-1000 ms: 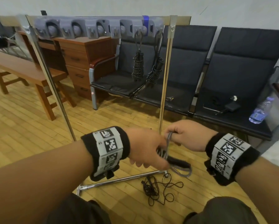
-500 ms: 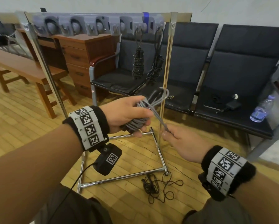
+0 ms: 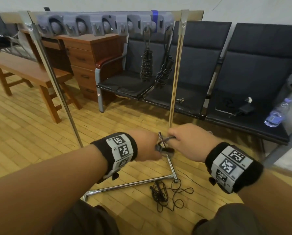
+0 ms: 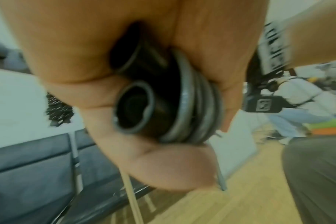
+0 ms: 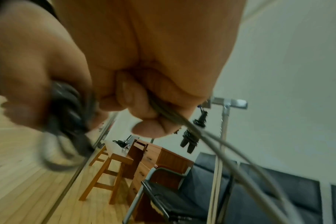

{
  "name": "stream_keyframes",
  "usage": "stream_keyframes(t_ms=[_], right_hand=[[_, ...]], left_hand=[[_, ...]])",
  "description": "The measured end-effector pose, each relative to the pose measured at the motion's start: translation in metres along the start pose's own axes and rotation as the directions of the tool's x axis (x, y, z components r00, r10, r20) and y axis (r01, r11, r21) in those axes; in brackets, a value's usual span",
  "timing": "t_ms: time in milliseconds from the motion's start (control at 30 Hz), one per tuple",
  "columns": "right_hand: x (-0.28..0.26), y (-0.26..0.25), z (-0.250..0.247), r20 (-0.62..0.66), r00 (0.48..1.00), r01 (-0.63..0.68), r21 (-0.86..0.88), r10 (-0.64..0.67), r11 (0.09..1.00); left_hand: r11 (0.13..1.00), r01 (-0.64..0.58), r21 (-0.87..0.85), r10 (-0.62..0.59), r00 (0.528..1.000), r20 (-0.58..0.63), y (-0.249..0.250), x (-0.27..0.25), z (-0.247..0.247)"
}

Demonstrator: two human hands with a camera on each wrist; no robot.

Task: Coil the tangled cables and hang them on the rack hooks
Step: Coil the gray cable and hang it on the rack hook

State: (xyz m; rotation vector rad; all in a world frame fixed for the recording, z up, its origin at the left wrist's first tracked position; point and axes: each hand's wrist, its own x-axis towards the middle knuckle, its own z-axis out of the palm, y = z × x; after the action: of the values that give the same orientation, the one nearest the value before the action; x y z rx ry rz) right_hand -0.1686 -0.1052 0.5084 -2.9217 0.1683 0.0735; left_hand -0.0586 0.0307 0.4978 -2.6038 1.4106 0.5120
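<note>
- Two black coiled cable bundles (image 3: 156, 68) already hung from hooks at the 1 o'clock end of the grey plastic hook strip (image 3: 101, 25) on the chrome rack (image 3: 175, 78); hooks toward 11 o'clock bare.
- One thin black tangled cable (image 3: 167, 195) loose on the wooden floor (image 3: 23, 126) at 6 o'clock of the rack's base bar; not yet coiled.
- Third item, a grey round-sheathed cable (image 4: 197, 97), in hand at centre frame, low in front of the rack; judged mid-wrap, neither tied off nor hung.
- Left hand (image 3: 147, 145) clenched round the bundle: several parallel grey turns around a black plug body, per the left wrist view.
- Right hand (image 3: 191, 141) closed on two grey strands (image 5: 211, 134), fingers curled over them; strands running out toward 4 o'clock in the right wrist view.
- Metal connector tip (image 3: 159, 134) standing up between the hands.
- Sheath smooth, turns lying close and even; free tail (image 4: 220, 177) stiff and straight.
- Remaining, by judgement: finish wrap, secure, hang, then floor cable.
</note>
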Motion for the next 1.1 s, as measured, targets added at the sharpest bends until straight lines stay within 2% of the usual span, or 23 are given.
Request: stream_keyframes(t_ms=[67,133,167,233,300,367,500,633,767,833,867,900,933,1000,1033,1100], right_hand=[[-0.004,-0.011,0.001,-0.026,1.0,-0.004,0.004,0.004,1.0],[-0.008,-0.018,0.007,-0.083,0.996,-0.01,0.149,0.023,0.989],[-0.01,-0.018,0.009,-0.114,0.993,-0.014,0.249,0.044,0.969],[-0.01,-0.013,0.013,-0.152,0.984,-0.025,0.393,0.092,0.919],[-0.009,-0.004,0.015,-0.144,0.984,-0.036,0.422,0.106,0.906],[-0.011,0.005,0.019,-0.092,0.99,-0.058,0.413,0.105,0.909],[-0.017,0.017,0.026,-0.001,0.994,-0.094,0.502,0.11,0.86],[-0.019,0.012,0.024,-0.028,0.995,-0.067,0.517,0.095,0.853],[-0.022,0.017,0.009,-0.087,0.995,-0.001,0.487,0.05,0.873],[-0.02,0.024,0.003,-0.049,0.998,-0.02,0.438,0.046,0.899],[-0.019,0.027,0.002,-0.002,0.998,-0.049,0.447,0.056,0.893],[-0.019,0.031,0.0,0.054,0.997,-0.076,0.474,0.057,0.878],[-0.018,0.033,-0.003,0.111,0.993,-0.097,0.485,0.049,0.869],[-0.015,0.034,-0.011,0.177,0.984,-0.08,0.36,0.016,0.93],[-0.012,0.033,-0.016,0.195,0.981,-0.055,0.252,0.005,0.966],[-0.005,0.026,-0.028,0.181,0.983,-0.033,0.068,0.02,0.997]], left_hand=[[0.992,0.042,-0.119,-0.053,0.994,-0.093,-0.011,0.007,-0.004],[0.934,0.04,-0.355,-0.094,0.986,-0.137,-0.022,0.013,-0.009],[0.865,0.016,-0.502,-0.099,0.985,-0.138,-0.025,0.014,-0.01],[0.656,-0.063,-0.752,-0.057,0.99,-0.132,-0.029,0.015,-0.01],[0.436,-0.136,-0.89,0.038,0.99,-0.133,-0.031,0.015,-0.009],[0.327,-0.18,-0.928,0.128,0.981,-0.146,-0.034,0.013,-0.009],[0.286,-0.236,-0.929,0.248,0.954,-0.166,-0.033,0.009,-0.006],[0.229,-0.274,-0.934,0.182,0.955,-0.236,-0.028,0.009,-0.006],[0.082,-0.286,-0.955,0.115,0.954,-0.276,-0.032,0.007,-0.002],[0.018,-0.283,-0.959,0.157,0.948,-0.277,-0.03,0.005,-0.002],[0.004,-0.279,-0.96,0.217,0.938,-0.271,-0.028,0.003,-0.004],[0.026,-0.276,-0.961,0.292,0.921,-0.257,-0.025,0.0,-0.006],[0.101,-0.275,-0.956,0.365,0.904,-0.222,-0.022,-0.003,-0.009],[0.38,-0.262,-0.887,0.44,0.895,-0.076,-0.015,-0.009,-0.013],[0.537,-0.243,-0.808,0.434,0.901,0.017,-0.009,-0.01,-0.013],[0.811,-0.193,-0.552,0.335,0.927,0.169,0.002,-0.008,-0.01]])
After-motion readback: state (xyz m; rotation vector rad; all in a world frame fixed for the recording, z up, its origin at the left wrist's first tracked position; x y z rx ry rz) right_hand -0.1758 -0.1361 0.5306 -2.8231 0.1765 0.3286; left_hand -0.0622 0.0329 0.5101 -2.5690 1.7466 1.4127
